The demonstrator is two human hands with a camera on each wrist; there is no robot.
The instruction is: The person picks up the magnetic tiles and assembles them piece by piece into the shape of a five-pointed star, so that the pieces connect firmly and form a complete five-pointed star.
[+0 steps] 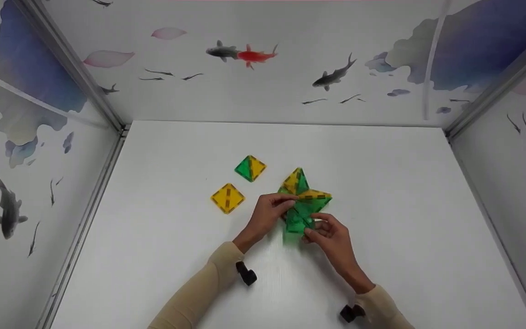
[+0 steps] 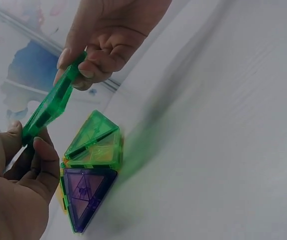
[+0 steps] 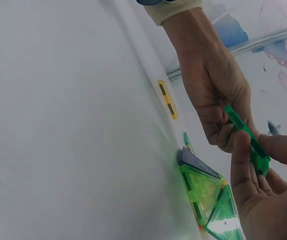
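Note:
Both hands hold translucent green magnetic tiles [image 2: 53,102] raised above the white table. My left hand [image 1: 268,214] pinches one end between thumb and fingers. At the opposite end, the thumb and fingers of my right hand [image 1: 336,237] grip the edge. Just beyond the hands stands a pointed magnetic-tile build [image 1: 315,195] of yellow and green triangles, partly covered by the held tiles in the head view. A purple triangle [image 2: 86,197] shows on its near side in the left wrist view, beside green triangles [image 3: 203,192] seen from the right wrist.
Left of the build lie a green-and-yellow tile diamond [image 1: 250,168] and an all-yellow diamond [image 1: 228,198]. The white table [image 1: 153,183] is bordered by walls printed with fish [image 1: 331,75] and petals at the back and both sides.

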